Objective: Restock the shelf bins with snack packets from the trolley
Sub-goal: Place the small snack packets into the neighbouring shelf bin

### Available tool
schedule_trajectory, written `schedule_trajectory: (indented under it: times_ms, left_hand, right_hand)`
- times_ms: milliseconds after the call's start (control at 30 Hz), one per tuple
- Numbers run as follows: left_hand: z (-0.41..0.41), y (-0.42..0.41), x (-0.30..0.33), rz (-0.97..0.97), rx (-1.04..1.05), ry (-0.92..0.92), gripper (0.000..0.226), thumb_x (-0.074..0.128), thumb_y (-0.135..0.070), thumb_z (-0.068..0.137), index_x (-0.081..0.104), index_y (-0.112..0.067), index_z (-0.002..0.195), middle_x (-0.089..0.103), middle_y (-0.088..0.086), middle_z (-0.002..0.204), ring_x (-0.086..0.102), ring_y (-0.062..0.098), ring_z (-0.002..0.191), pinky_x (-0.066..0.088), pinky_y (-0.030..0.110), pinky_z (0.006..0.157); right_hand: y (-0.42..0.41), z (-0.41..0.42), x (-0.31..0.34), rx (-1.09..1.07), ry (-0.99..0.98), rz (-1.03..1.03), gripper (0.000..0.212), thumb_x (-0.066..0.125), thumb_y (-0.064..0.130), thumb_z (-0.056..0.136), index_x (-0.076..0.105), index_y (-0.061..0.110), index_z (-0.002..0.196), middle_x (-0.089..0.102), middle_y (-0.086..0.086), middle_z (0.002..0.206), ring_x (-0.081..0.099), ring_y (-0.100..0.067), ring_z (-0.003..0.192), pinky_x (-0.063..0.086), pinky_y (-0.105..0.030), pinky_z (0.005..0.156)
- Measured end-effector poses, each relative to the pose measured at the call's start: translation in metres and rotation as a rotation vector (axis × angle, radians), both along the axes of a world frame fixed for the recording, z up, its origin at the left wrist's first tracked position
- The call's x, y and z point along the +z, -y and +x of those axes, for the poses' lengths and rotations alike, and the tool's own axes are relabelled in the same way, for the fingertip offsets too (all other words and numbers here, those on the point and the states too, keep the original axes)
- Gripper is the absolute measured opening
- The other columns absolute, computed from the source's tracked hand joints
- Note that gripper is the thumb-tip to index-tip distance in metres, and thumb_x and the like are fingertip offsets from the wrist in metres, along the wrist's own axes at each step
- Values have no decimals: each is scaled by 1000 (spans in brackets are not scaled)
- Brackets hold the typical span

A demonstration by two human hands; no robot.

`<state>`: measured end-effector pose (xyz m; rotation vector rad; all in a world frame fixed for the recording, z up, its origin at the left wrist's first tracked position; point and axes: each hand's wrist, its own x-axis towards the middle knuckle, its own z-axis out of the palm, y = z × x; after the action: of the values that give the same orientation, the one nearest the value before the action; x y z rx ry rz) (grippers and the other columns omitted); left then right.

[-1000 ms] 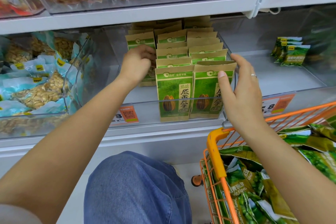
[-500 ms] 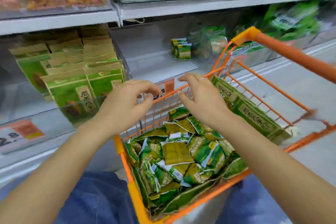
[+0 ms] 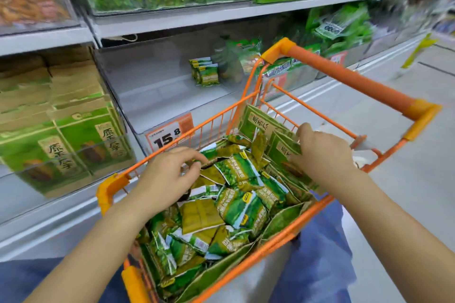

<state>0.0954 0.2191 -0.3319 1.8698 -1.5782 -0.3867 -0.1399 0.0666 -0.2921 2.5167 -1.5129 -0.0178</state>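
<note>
Shelf (image 3: 221, 13) runs across the top w/ clear bins; the middle bin (image 3: 157, 96) is nearly bare, just a few small green packets (image 3: 205, 72) at the back, while the left bin holds upright kraft-and-green bags (image 3: 73, 135). Orange trolley (image 3: 344, 79) sits below, heaped w/ small green snack packets (image 3: 241, 174) plus bigger kraft bags (image 3: 261, 123) standing at its far end. Left hand (image 3: 167, 179) hovers over the heap, fingers curled down, tips touching a packet; can't tell if it grips anything. Right hand (image 3: 322, 152) pinches the top edge of a kraft bag (image 3: 283, 146). Packets look light, soft, crinkly, prob. slippery film, so take by a sealed edge or scoop several; kraft bags look stiffer, take by the folded top. Frame is motion-blurred: print mostly unreadable, trolley bottom hidden, right-hand bins smeared.
</note>
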Motion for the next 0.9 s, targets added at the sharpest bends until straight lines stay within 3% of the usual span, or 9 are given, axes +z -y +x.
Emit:
schedule_trajectory:
  times_ms: [100,200,300,467,567,667,800,900]
  left_hand:
    - [-1,0,1,-1,8,6,18,55,-21,95,69,-31,102,58,-22,96,54,-3,89,44,25,77]
    - [-1,0,3,-37,87,-9,15,57,-27,93,70,-34,96,61,-26,90,55,-7,86,46,25,75]
    - [3,1,9,-145,193,-162,12,61,-32,91,70,-35,83,67,-21,84,59,-2,81,45,25,69]
    - [7,1,8,-104,202,-171,15,59,-29,92,69,-33,81,67,-19,81,58,-4,79,41,23,67]
    - [3,-2,6,-53,165,-72,12,58,-31,92,65,-36,85,63,-23,83,57,-5,83,45,25,70]
    - [0,0,5,-21,126,2,11,55,-33,93,65,-36,90,61,-25,85,55,-6,82,45,24,69]
    - [-3,0,3,4,70,41,12,55,-29,94,64,-36,93,58,-27,85,52,-9,80,42,20,67]
    - [-2,0,2,-28,73,-63,13,56,-28,94,64,-38,91,62,-25,89,56,-6,86,45,26,74]
  right_hand:
    - [1,2,8,-31,13,85,33,61,45,87,60,16,103,66,-6,99,62,-28,99,44,-32,71]
    - [-3,2,26,-17,224,27,17,59,34,89,65,18,88,61,-2,80,61,-29,86,41,-32,63]
    - [-6,9,52,46,371,16,23,58,44,91,62,21,86,55,1,87,56,-25,85,40,-32,65]
    - [-3,24,41,-8,-74,74,39,53,53,91,54,14,91,63,-5,101,61,-27,96,39,-30,66]
    - [-1,20,19,-36,-141,69,33,58,47,91,55,14,92,62,-5,102,62,-26,95,39,-30,66]
    - [2,18,12,-46,-58,93,37,64,43,88,48,13,72,55,-4,89,56,-26,83,42,-32,65]
    - [2,16,12,30,134,126,17,62,27,89,60,11,84,55,-7,96,59,-29,90,49,-37,69]
    - [-6,18,30,65,360,84,21,61,33,91,55,15,81,62,-5,83,60,-27,83,40,-33,62]
